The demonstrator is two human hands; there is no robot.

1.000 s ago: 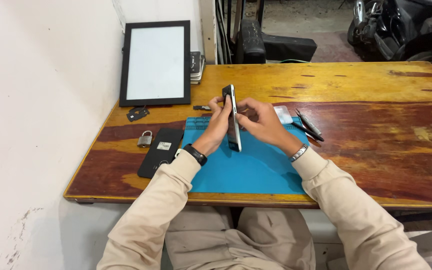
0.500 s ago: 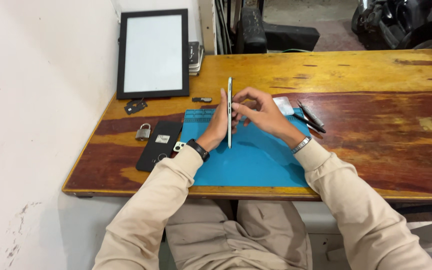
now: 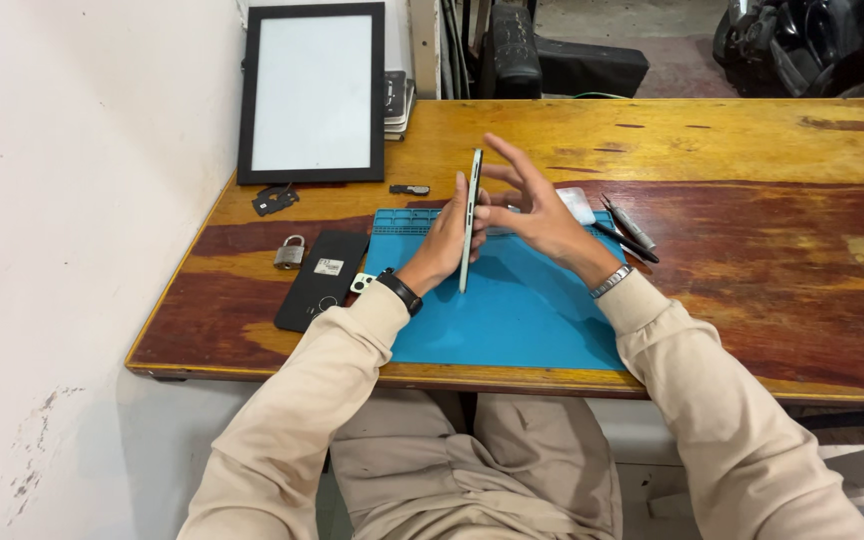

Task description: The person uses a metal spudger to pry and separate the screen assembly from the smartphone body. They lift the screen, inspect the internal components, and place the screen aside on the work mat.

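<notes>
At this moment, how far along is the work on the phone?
Done: a black back cover already lies off to the left of the blue mat. In hand: the left hand holds the thin phone on edge above the mat, while the right hand is spread open beside it. Left: the tweezers lie unused by the right wrist; nothing shows the phone reassembled.

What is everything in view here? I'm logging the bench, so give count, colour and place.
Thin pale-green phone: 1, held on edge above the mat.
Blue rubber work mat: 1, table front.
Black phone back cover: 1, left of mat.
Grey metal padlock: 1, left of cover.
Black-framed white panel: 1, against wall.
Dark slim tools: about 2, right of mat.
Worn wooden table: 1, brown.
Left hand: grips phone.
Right hand: fingers spread beside phone.
</notes>
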